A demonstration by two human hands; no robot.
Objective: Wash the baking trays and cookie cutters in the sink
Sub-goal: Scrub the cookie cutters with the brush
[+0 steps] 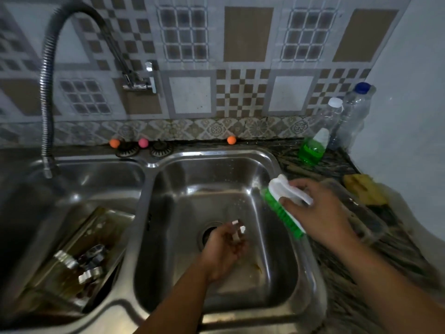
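Left hand [222, 247] low centre, palm up over right basin [216, 179] drain, fingers curled round small metal cookie cutter [238, 229]; shape blurred. Right hand [320, 213] centre right, clamped on green-white brush [284, 206] at basin rim. Baking tray [72, 261] lower left, tilted in left basin, more cutters [91, 263] on it, dim.

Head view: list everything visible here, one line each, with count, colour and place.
Sink: one, steel, two basins.
Faucet hose: one, grey, over left basin.
Baking tray: one, metal, tilted in left basin.
Cookie cutters: several, metal, on tray.
Cookie cutter: one, metal, in left hand.
Scrub brush: one, white and green, in right hand.
Soap bottle: one, green, counter.
Plastic bottles: two, clear, corner.
Balls: two orange, one pink, ledge.
Sponge: one, yellow, counter.
Left hand: over drain.
Right hand: at sink rim.
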